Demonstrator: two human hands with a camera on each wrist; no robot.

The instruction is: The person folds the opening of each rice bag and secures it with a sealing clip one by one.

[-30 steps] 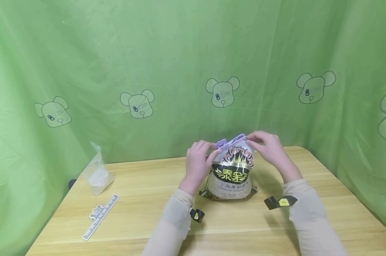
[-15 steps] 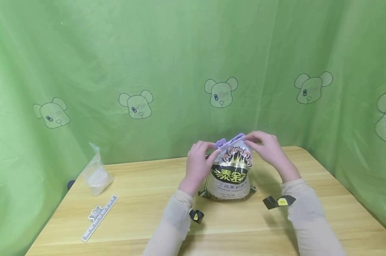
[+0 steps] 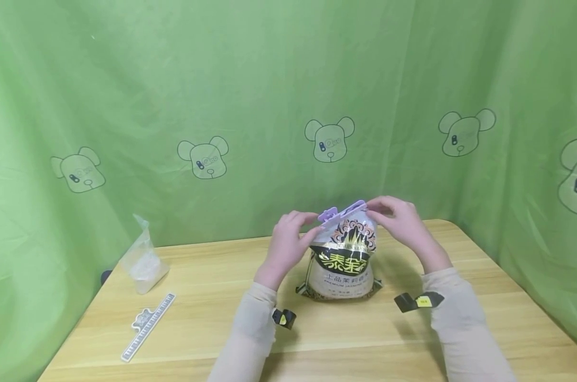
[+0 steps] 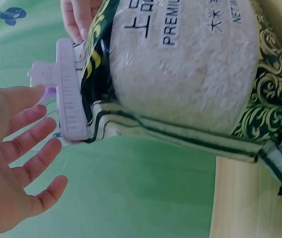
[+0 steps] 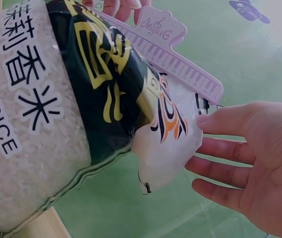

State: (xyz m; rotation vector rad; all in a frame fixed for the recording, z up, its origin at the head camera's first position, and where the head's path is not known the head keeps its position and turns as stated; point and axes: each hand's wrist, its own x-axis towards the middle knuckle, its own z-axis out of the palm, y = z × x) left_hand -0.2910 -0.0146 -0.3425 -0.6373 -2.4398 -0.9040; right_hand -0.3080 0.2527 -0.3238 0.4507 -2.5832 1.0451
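Note:
A bag of jasmine rice (image 3: 344, 281) stands on the table, its folded top leaning right. Across that top sits a purple clip (image 5: 180, 64) with a piano-key pattern and "Music" on its handle. My left hand (image 3: 287, 243) is at the clip's left end; in the left wrist view its fingers (image 4: 36, 163) are spread and loosely bent, holding nothing, the thumb tip overlapping the clip's handle. At the bag's upper right corner, my right hand (image 3: 399, 220) pinches the white plastic between thumb and fingers, just below the clip's end.
A second clip (image 3: 147, 326), whitish with piano keys, lies at the table's left. Behind it stands a clear plastic bag (image 3: 146, 265) with pale contents. Black straps (image 3: 417, 301) stick out from the wrists. A green curtain (image 3: 264, 79) closes off the back and sides.
My left hand has drawn back slightly to the left from the purple clip, its fingers coming off it. My right hand stays at the bag's corner.

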